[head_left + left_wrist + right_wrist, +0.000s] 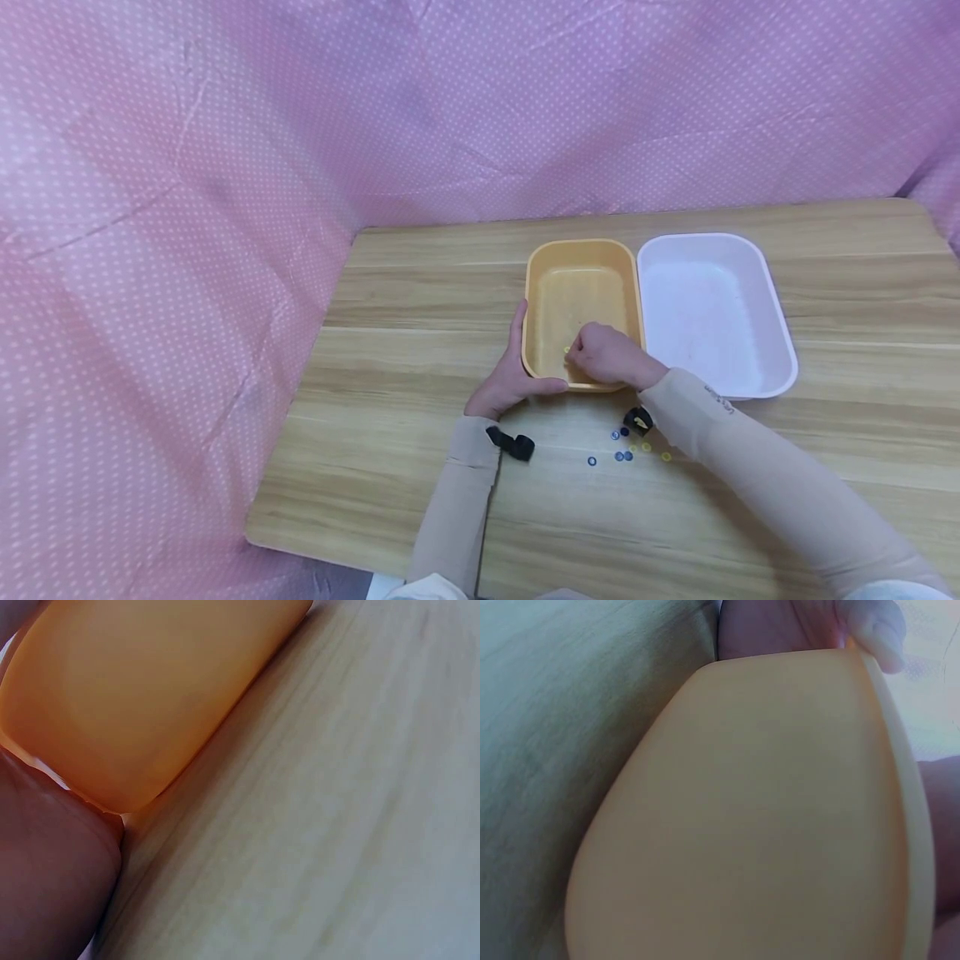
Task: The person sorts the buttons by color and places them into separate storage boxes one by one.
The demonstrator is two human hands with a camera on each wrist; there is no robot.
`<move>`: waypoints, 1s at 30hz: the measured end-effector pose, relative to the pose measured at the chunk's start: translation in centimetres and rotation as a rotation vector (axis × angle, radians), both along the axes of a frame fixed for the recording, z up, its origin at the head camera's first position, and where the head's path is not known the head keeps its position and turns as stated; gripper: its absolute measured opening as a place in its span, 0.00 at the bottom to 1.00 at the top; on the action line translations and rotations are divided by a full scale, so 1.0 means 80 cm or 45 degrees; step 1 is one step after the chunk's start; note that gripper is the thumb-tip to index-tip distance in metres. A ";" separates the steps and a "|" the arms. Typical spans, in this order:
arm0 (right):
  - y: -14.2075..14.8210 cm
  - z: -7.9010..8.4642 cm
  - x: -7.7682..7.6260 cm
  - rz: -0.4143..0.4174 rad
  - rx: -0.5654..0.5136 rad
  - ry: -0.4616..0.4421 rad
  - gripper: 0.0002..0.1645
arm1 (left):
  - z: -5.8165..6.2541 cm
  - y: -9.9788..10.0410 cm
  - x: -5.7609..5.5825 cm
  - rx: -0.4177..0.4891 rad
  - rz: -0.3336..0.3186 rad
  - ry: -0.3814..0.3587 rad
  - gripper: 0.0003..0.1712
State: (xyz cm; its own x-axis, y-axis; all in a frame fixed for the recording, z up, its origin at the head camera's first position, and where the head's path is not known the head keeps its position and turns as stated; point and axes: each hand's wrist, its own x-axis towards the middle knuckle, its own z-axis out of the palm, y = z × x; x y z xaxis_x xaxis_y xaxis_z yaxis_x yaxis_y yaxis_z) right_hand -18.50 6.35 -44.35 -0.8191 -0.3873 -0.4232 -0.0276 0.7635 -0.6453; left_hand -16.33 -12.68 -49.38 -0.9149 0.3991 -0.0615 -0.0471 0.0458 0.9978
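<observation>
A yellow-orange plastic bin [585, 287] stands on the table. My left hand [512, 382] grips its near-left corner, fingers along the left side and thumb along the front rim; in the right wrist view that thumb [877, 634] hooks over the rim. Down inside the bin, near its front wall, is my right hand [606, 354] with bent fingers. Beside those fingers shows a small yellow ring [567, 350]. The right fingertips are hidden, so I cannot tell what they hold. The left wrist view shows the bin's outer wall [150, 682] close up.
A white bin [705, 317] stands right against the yellow one. In front of the bins lie several small blue rings [592, 461] and yellow rings [666, 457], partly under the right forearm. Pink dotted cloth [480, 108] hangs behind and left of the wooden table [405, 333].
</observation>
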 end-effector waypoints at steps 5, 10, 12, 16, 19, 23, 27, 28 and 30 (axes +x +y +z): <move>0.000 0.000 -0.001 -0.007 -0.006 -0.007 0.15 | -0.014 0.000 -0.003 0.027 0.014 0.022 0.77; 0.001 0.002 0.000 -0.030 -0.020 -0.026 0.15 | -0.016 0.000 -0.003 0.016 0.013 0.038 0.77; 0.001 0.004 0.001 -0.041 -0.023 -0.041 0.15 | -0.016 0.000 -0.003 -0.002 0.016 0.042 0.77; 0.001 0.011 0.002 -0.049 -0.067 -0.069 0.17 | 0.003 -0.001 0.002 -0.023 -0.003 0.021 0.77; 0.002 0.018 0.003 -0.056 -0.112 -0.061 0.18 | 0.018 -0.001 0.006 -0.016 -0.015 -0.005 0.77; 0.003 0.027 0.004 -0.059 -0.141 -0.015 0.16 | 0.020 0.000 0.006 0.006 -0.004 -0.022 0.76; 0.008 0.034 0.010 -0.068 -0.152 0.029 0.15 | 0.019 0.000 0.006 0.029 -0.003 -0.034 0.77; 0.011 0.037 0.013 -0.075 -0.153 0.040 0.14 | 0.018 0.000 0.006 0.036 -0.006 -0.039 0.77; 0.017 0.041 0.019 -0.092 -0.158 0.056 0.14 | 0.018 0.001 0.006 0.046 -0.016 -0.039 0.77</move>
